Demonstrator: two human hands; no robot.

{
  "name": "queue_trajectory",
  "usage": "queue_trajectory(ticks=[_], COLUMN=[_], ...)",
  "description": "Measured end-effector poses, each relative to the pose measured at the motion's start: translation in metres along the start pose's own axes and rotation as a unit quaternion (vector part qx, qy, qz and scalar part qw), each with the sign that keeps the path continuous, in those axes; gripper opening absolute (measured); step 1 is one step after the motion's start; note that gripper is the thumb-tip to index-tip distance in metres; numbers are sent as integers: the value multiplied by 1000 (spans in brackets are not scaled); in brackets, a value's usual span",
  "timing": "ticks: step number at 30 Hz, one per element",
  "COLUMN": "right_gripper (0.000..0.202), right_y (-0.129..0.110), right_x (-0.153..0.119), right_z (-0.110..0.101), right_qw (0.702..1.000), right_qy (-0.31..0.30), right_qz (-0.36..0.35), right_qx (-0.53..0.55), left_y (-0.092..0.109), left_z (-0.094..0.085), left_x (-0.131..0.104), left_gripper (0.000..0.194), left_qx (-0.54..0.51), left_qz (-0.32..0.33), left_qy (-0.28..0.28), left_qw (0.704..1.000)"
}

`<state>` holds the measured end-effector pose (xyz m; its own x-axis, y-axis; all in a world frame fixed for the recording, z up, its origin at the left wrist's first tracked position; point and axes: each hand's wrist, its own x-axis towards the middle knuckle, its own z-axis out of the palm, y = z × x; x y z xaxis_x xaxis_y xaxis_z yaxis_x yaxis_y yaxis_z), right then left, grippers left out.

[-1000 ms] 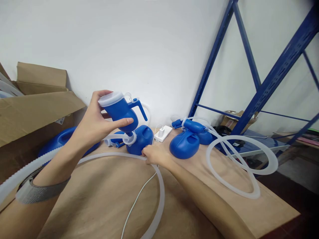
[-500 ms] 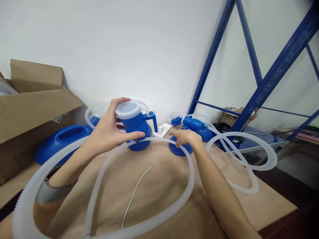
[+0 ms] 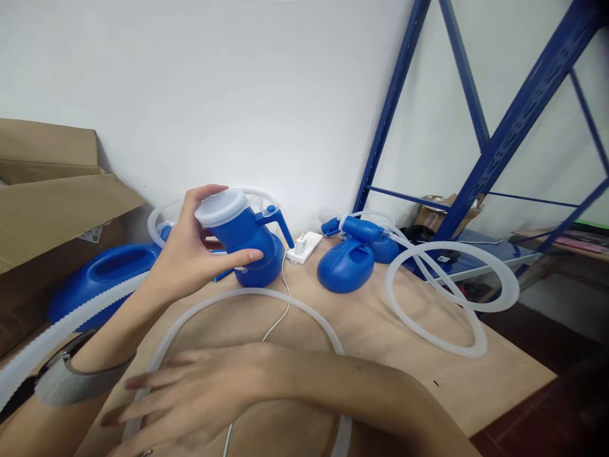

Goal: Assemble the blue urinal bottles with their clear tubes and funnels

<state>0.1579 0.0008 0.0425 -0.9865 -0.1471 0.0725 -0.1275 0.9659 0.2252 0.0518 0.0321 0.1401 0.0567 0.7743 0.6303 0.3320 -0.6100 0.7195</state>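
My left hand (image 3: 190, 260) is wrapped round the neck of a blue urinal bottle (image 3: 240, 231), thumb in front and fingers over the far side. The bottle tilts left; it has a translucent white lid (image 3: 221, 208) and a blue handle piece on its right. Low in the foreground, my right hand (image 3: 204, 387) reaches across to the left with fingers spread, somewhat blurred. It is over a looped translucent hose (image 3: 257, 292); whether it touches the hose I cannot tell. A thin white cable (image 3: 284, 270) runs under the loop.
More blue urinal bottles stand at the right (image 3: 345, 266) and lie at the left (image 3: 109, 266). A coiled hose (image 3: 390, 298) is on the table's right side. There is a white power strip (image 3: 305, 247), a cardboard box (image 3: 57, 197) and a blue metal rack (image 3: 394, 95).
My right hand has left the blue bottle on the right and swung down and left over the hose loop. My left hand keeps its hold; its bottle now tilts further left.
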Motion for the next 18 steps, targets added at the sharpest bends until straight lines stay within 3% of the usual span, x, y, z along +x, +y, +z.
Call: queue_trajectory(ticks=[3,7,10,14,18], right_gripper=[37,36,37,28,32], right_y=[5,17,28,49,69], right_x=[17,12,-3,-39,-94], right_z=[29,32,11,-37,-84], right_qw=[999,1000,999,973,945], right_qy=[36,-3,-19,-39,48], right_qz=[1,6,40,176,269], right_qx=[-3,-8,11,144,180], left_y=[1,5,7,5,-6], left_z=[0,-2,-3,-7,-17], left_x=[0,1,3,7,14], left_gripper=[90,94,95,94,99], left_qx=[15,34,26,4,-10], left_qz=[-4,-10,-1,60,84], left_qy=[20,60,95,163,192], left_qw=[1000,998,995,985,978])
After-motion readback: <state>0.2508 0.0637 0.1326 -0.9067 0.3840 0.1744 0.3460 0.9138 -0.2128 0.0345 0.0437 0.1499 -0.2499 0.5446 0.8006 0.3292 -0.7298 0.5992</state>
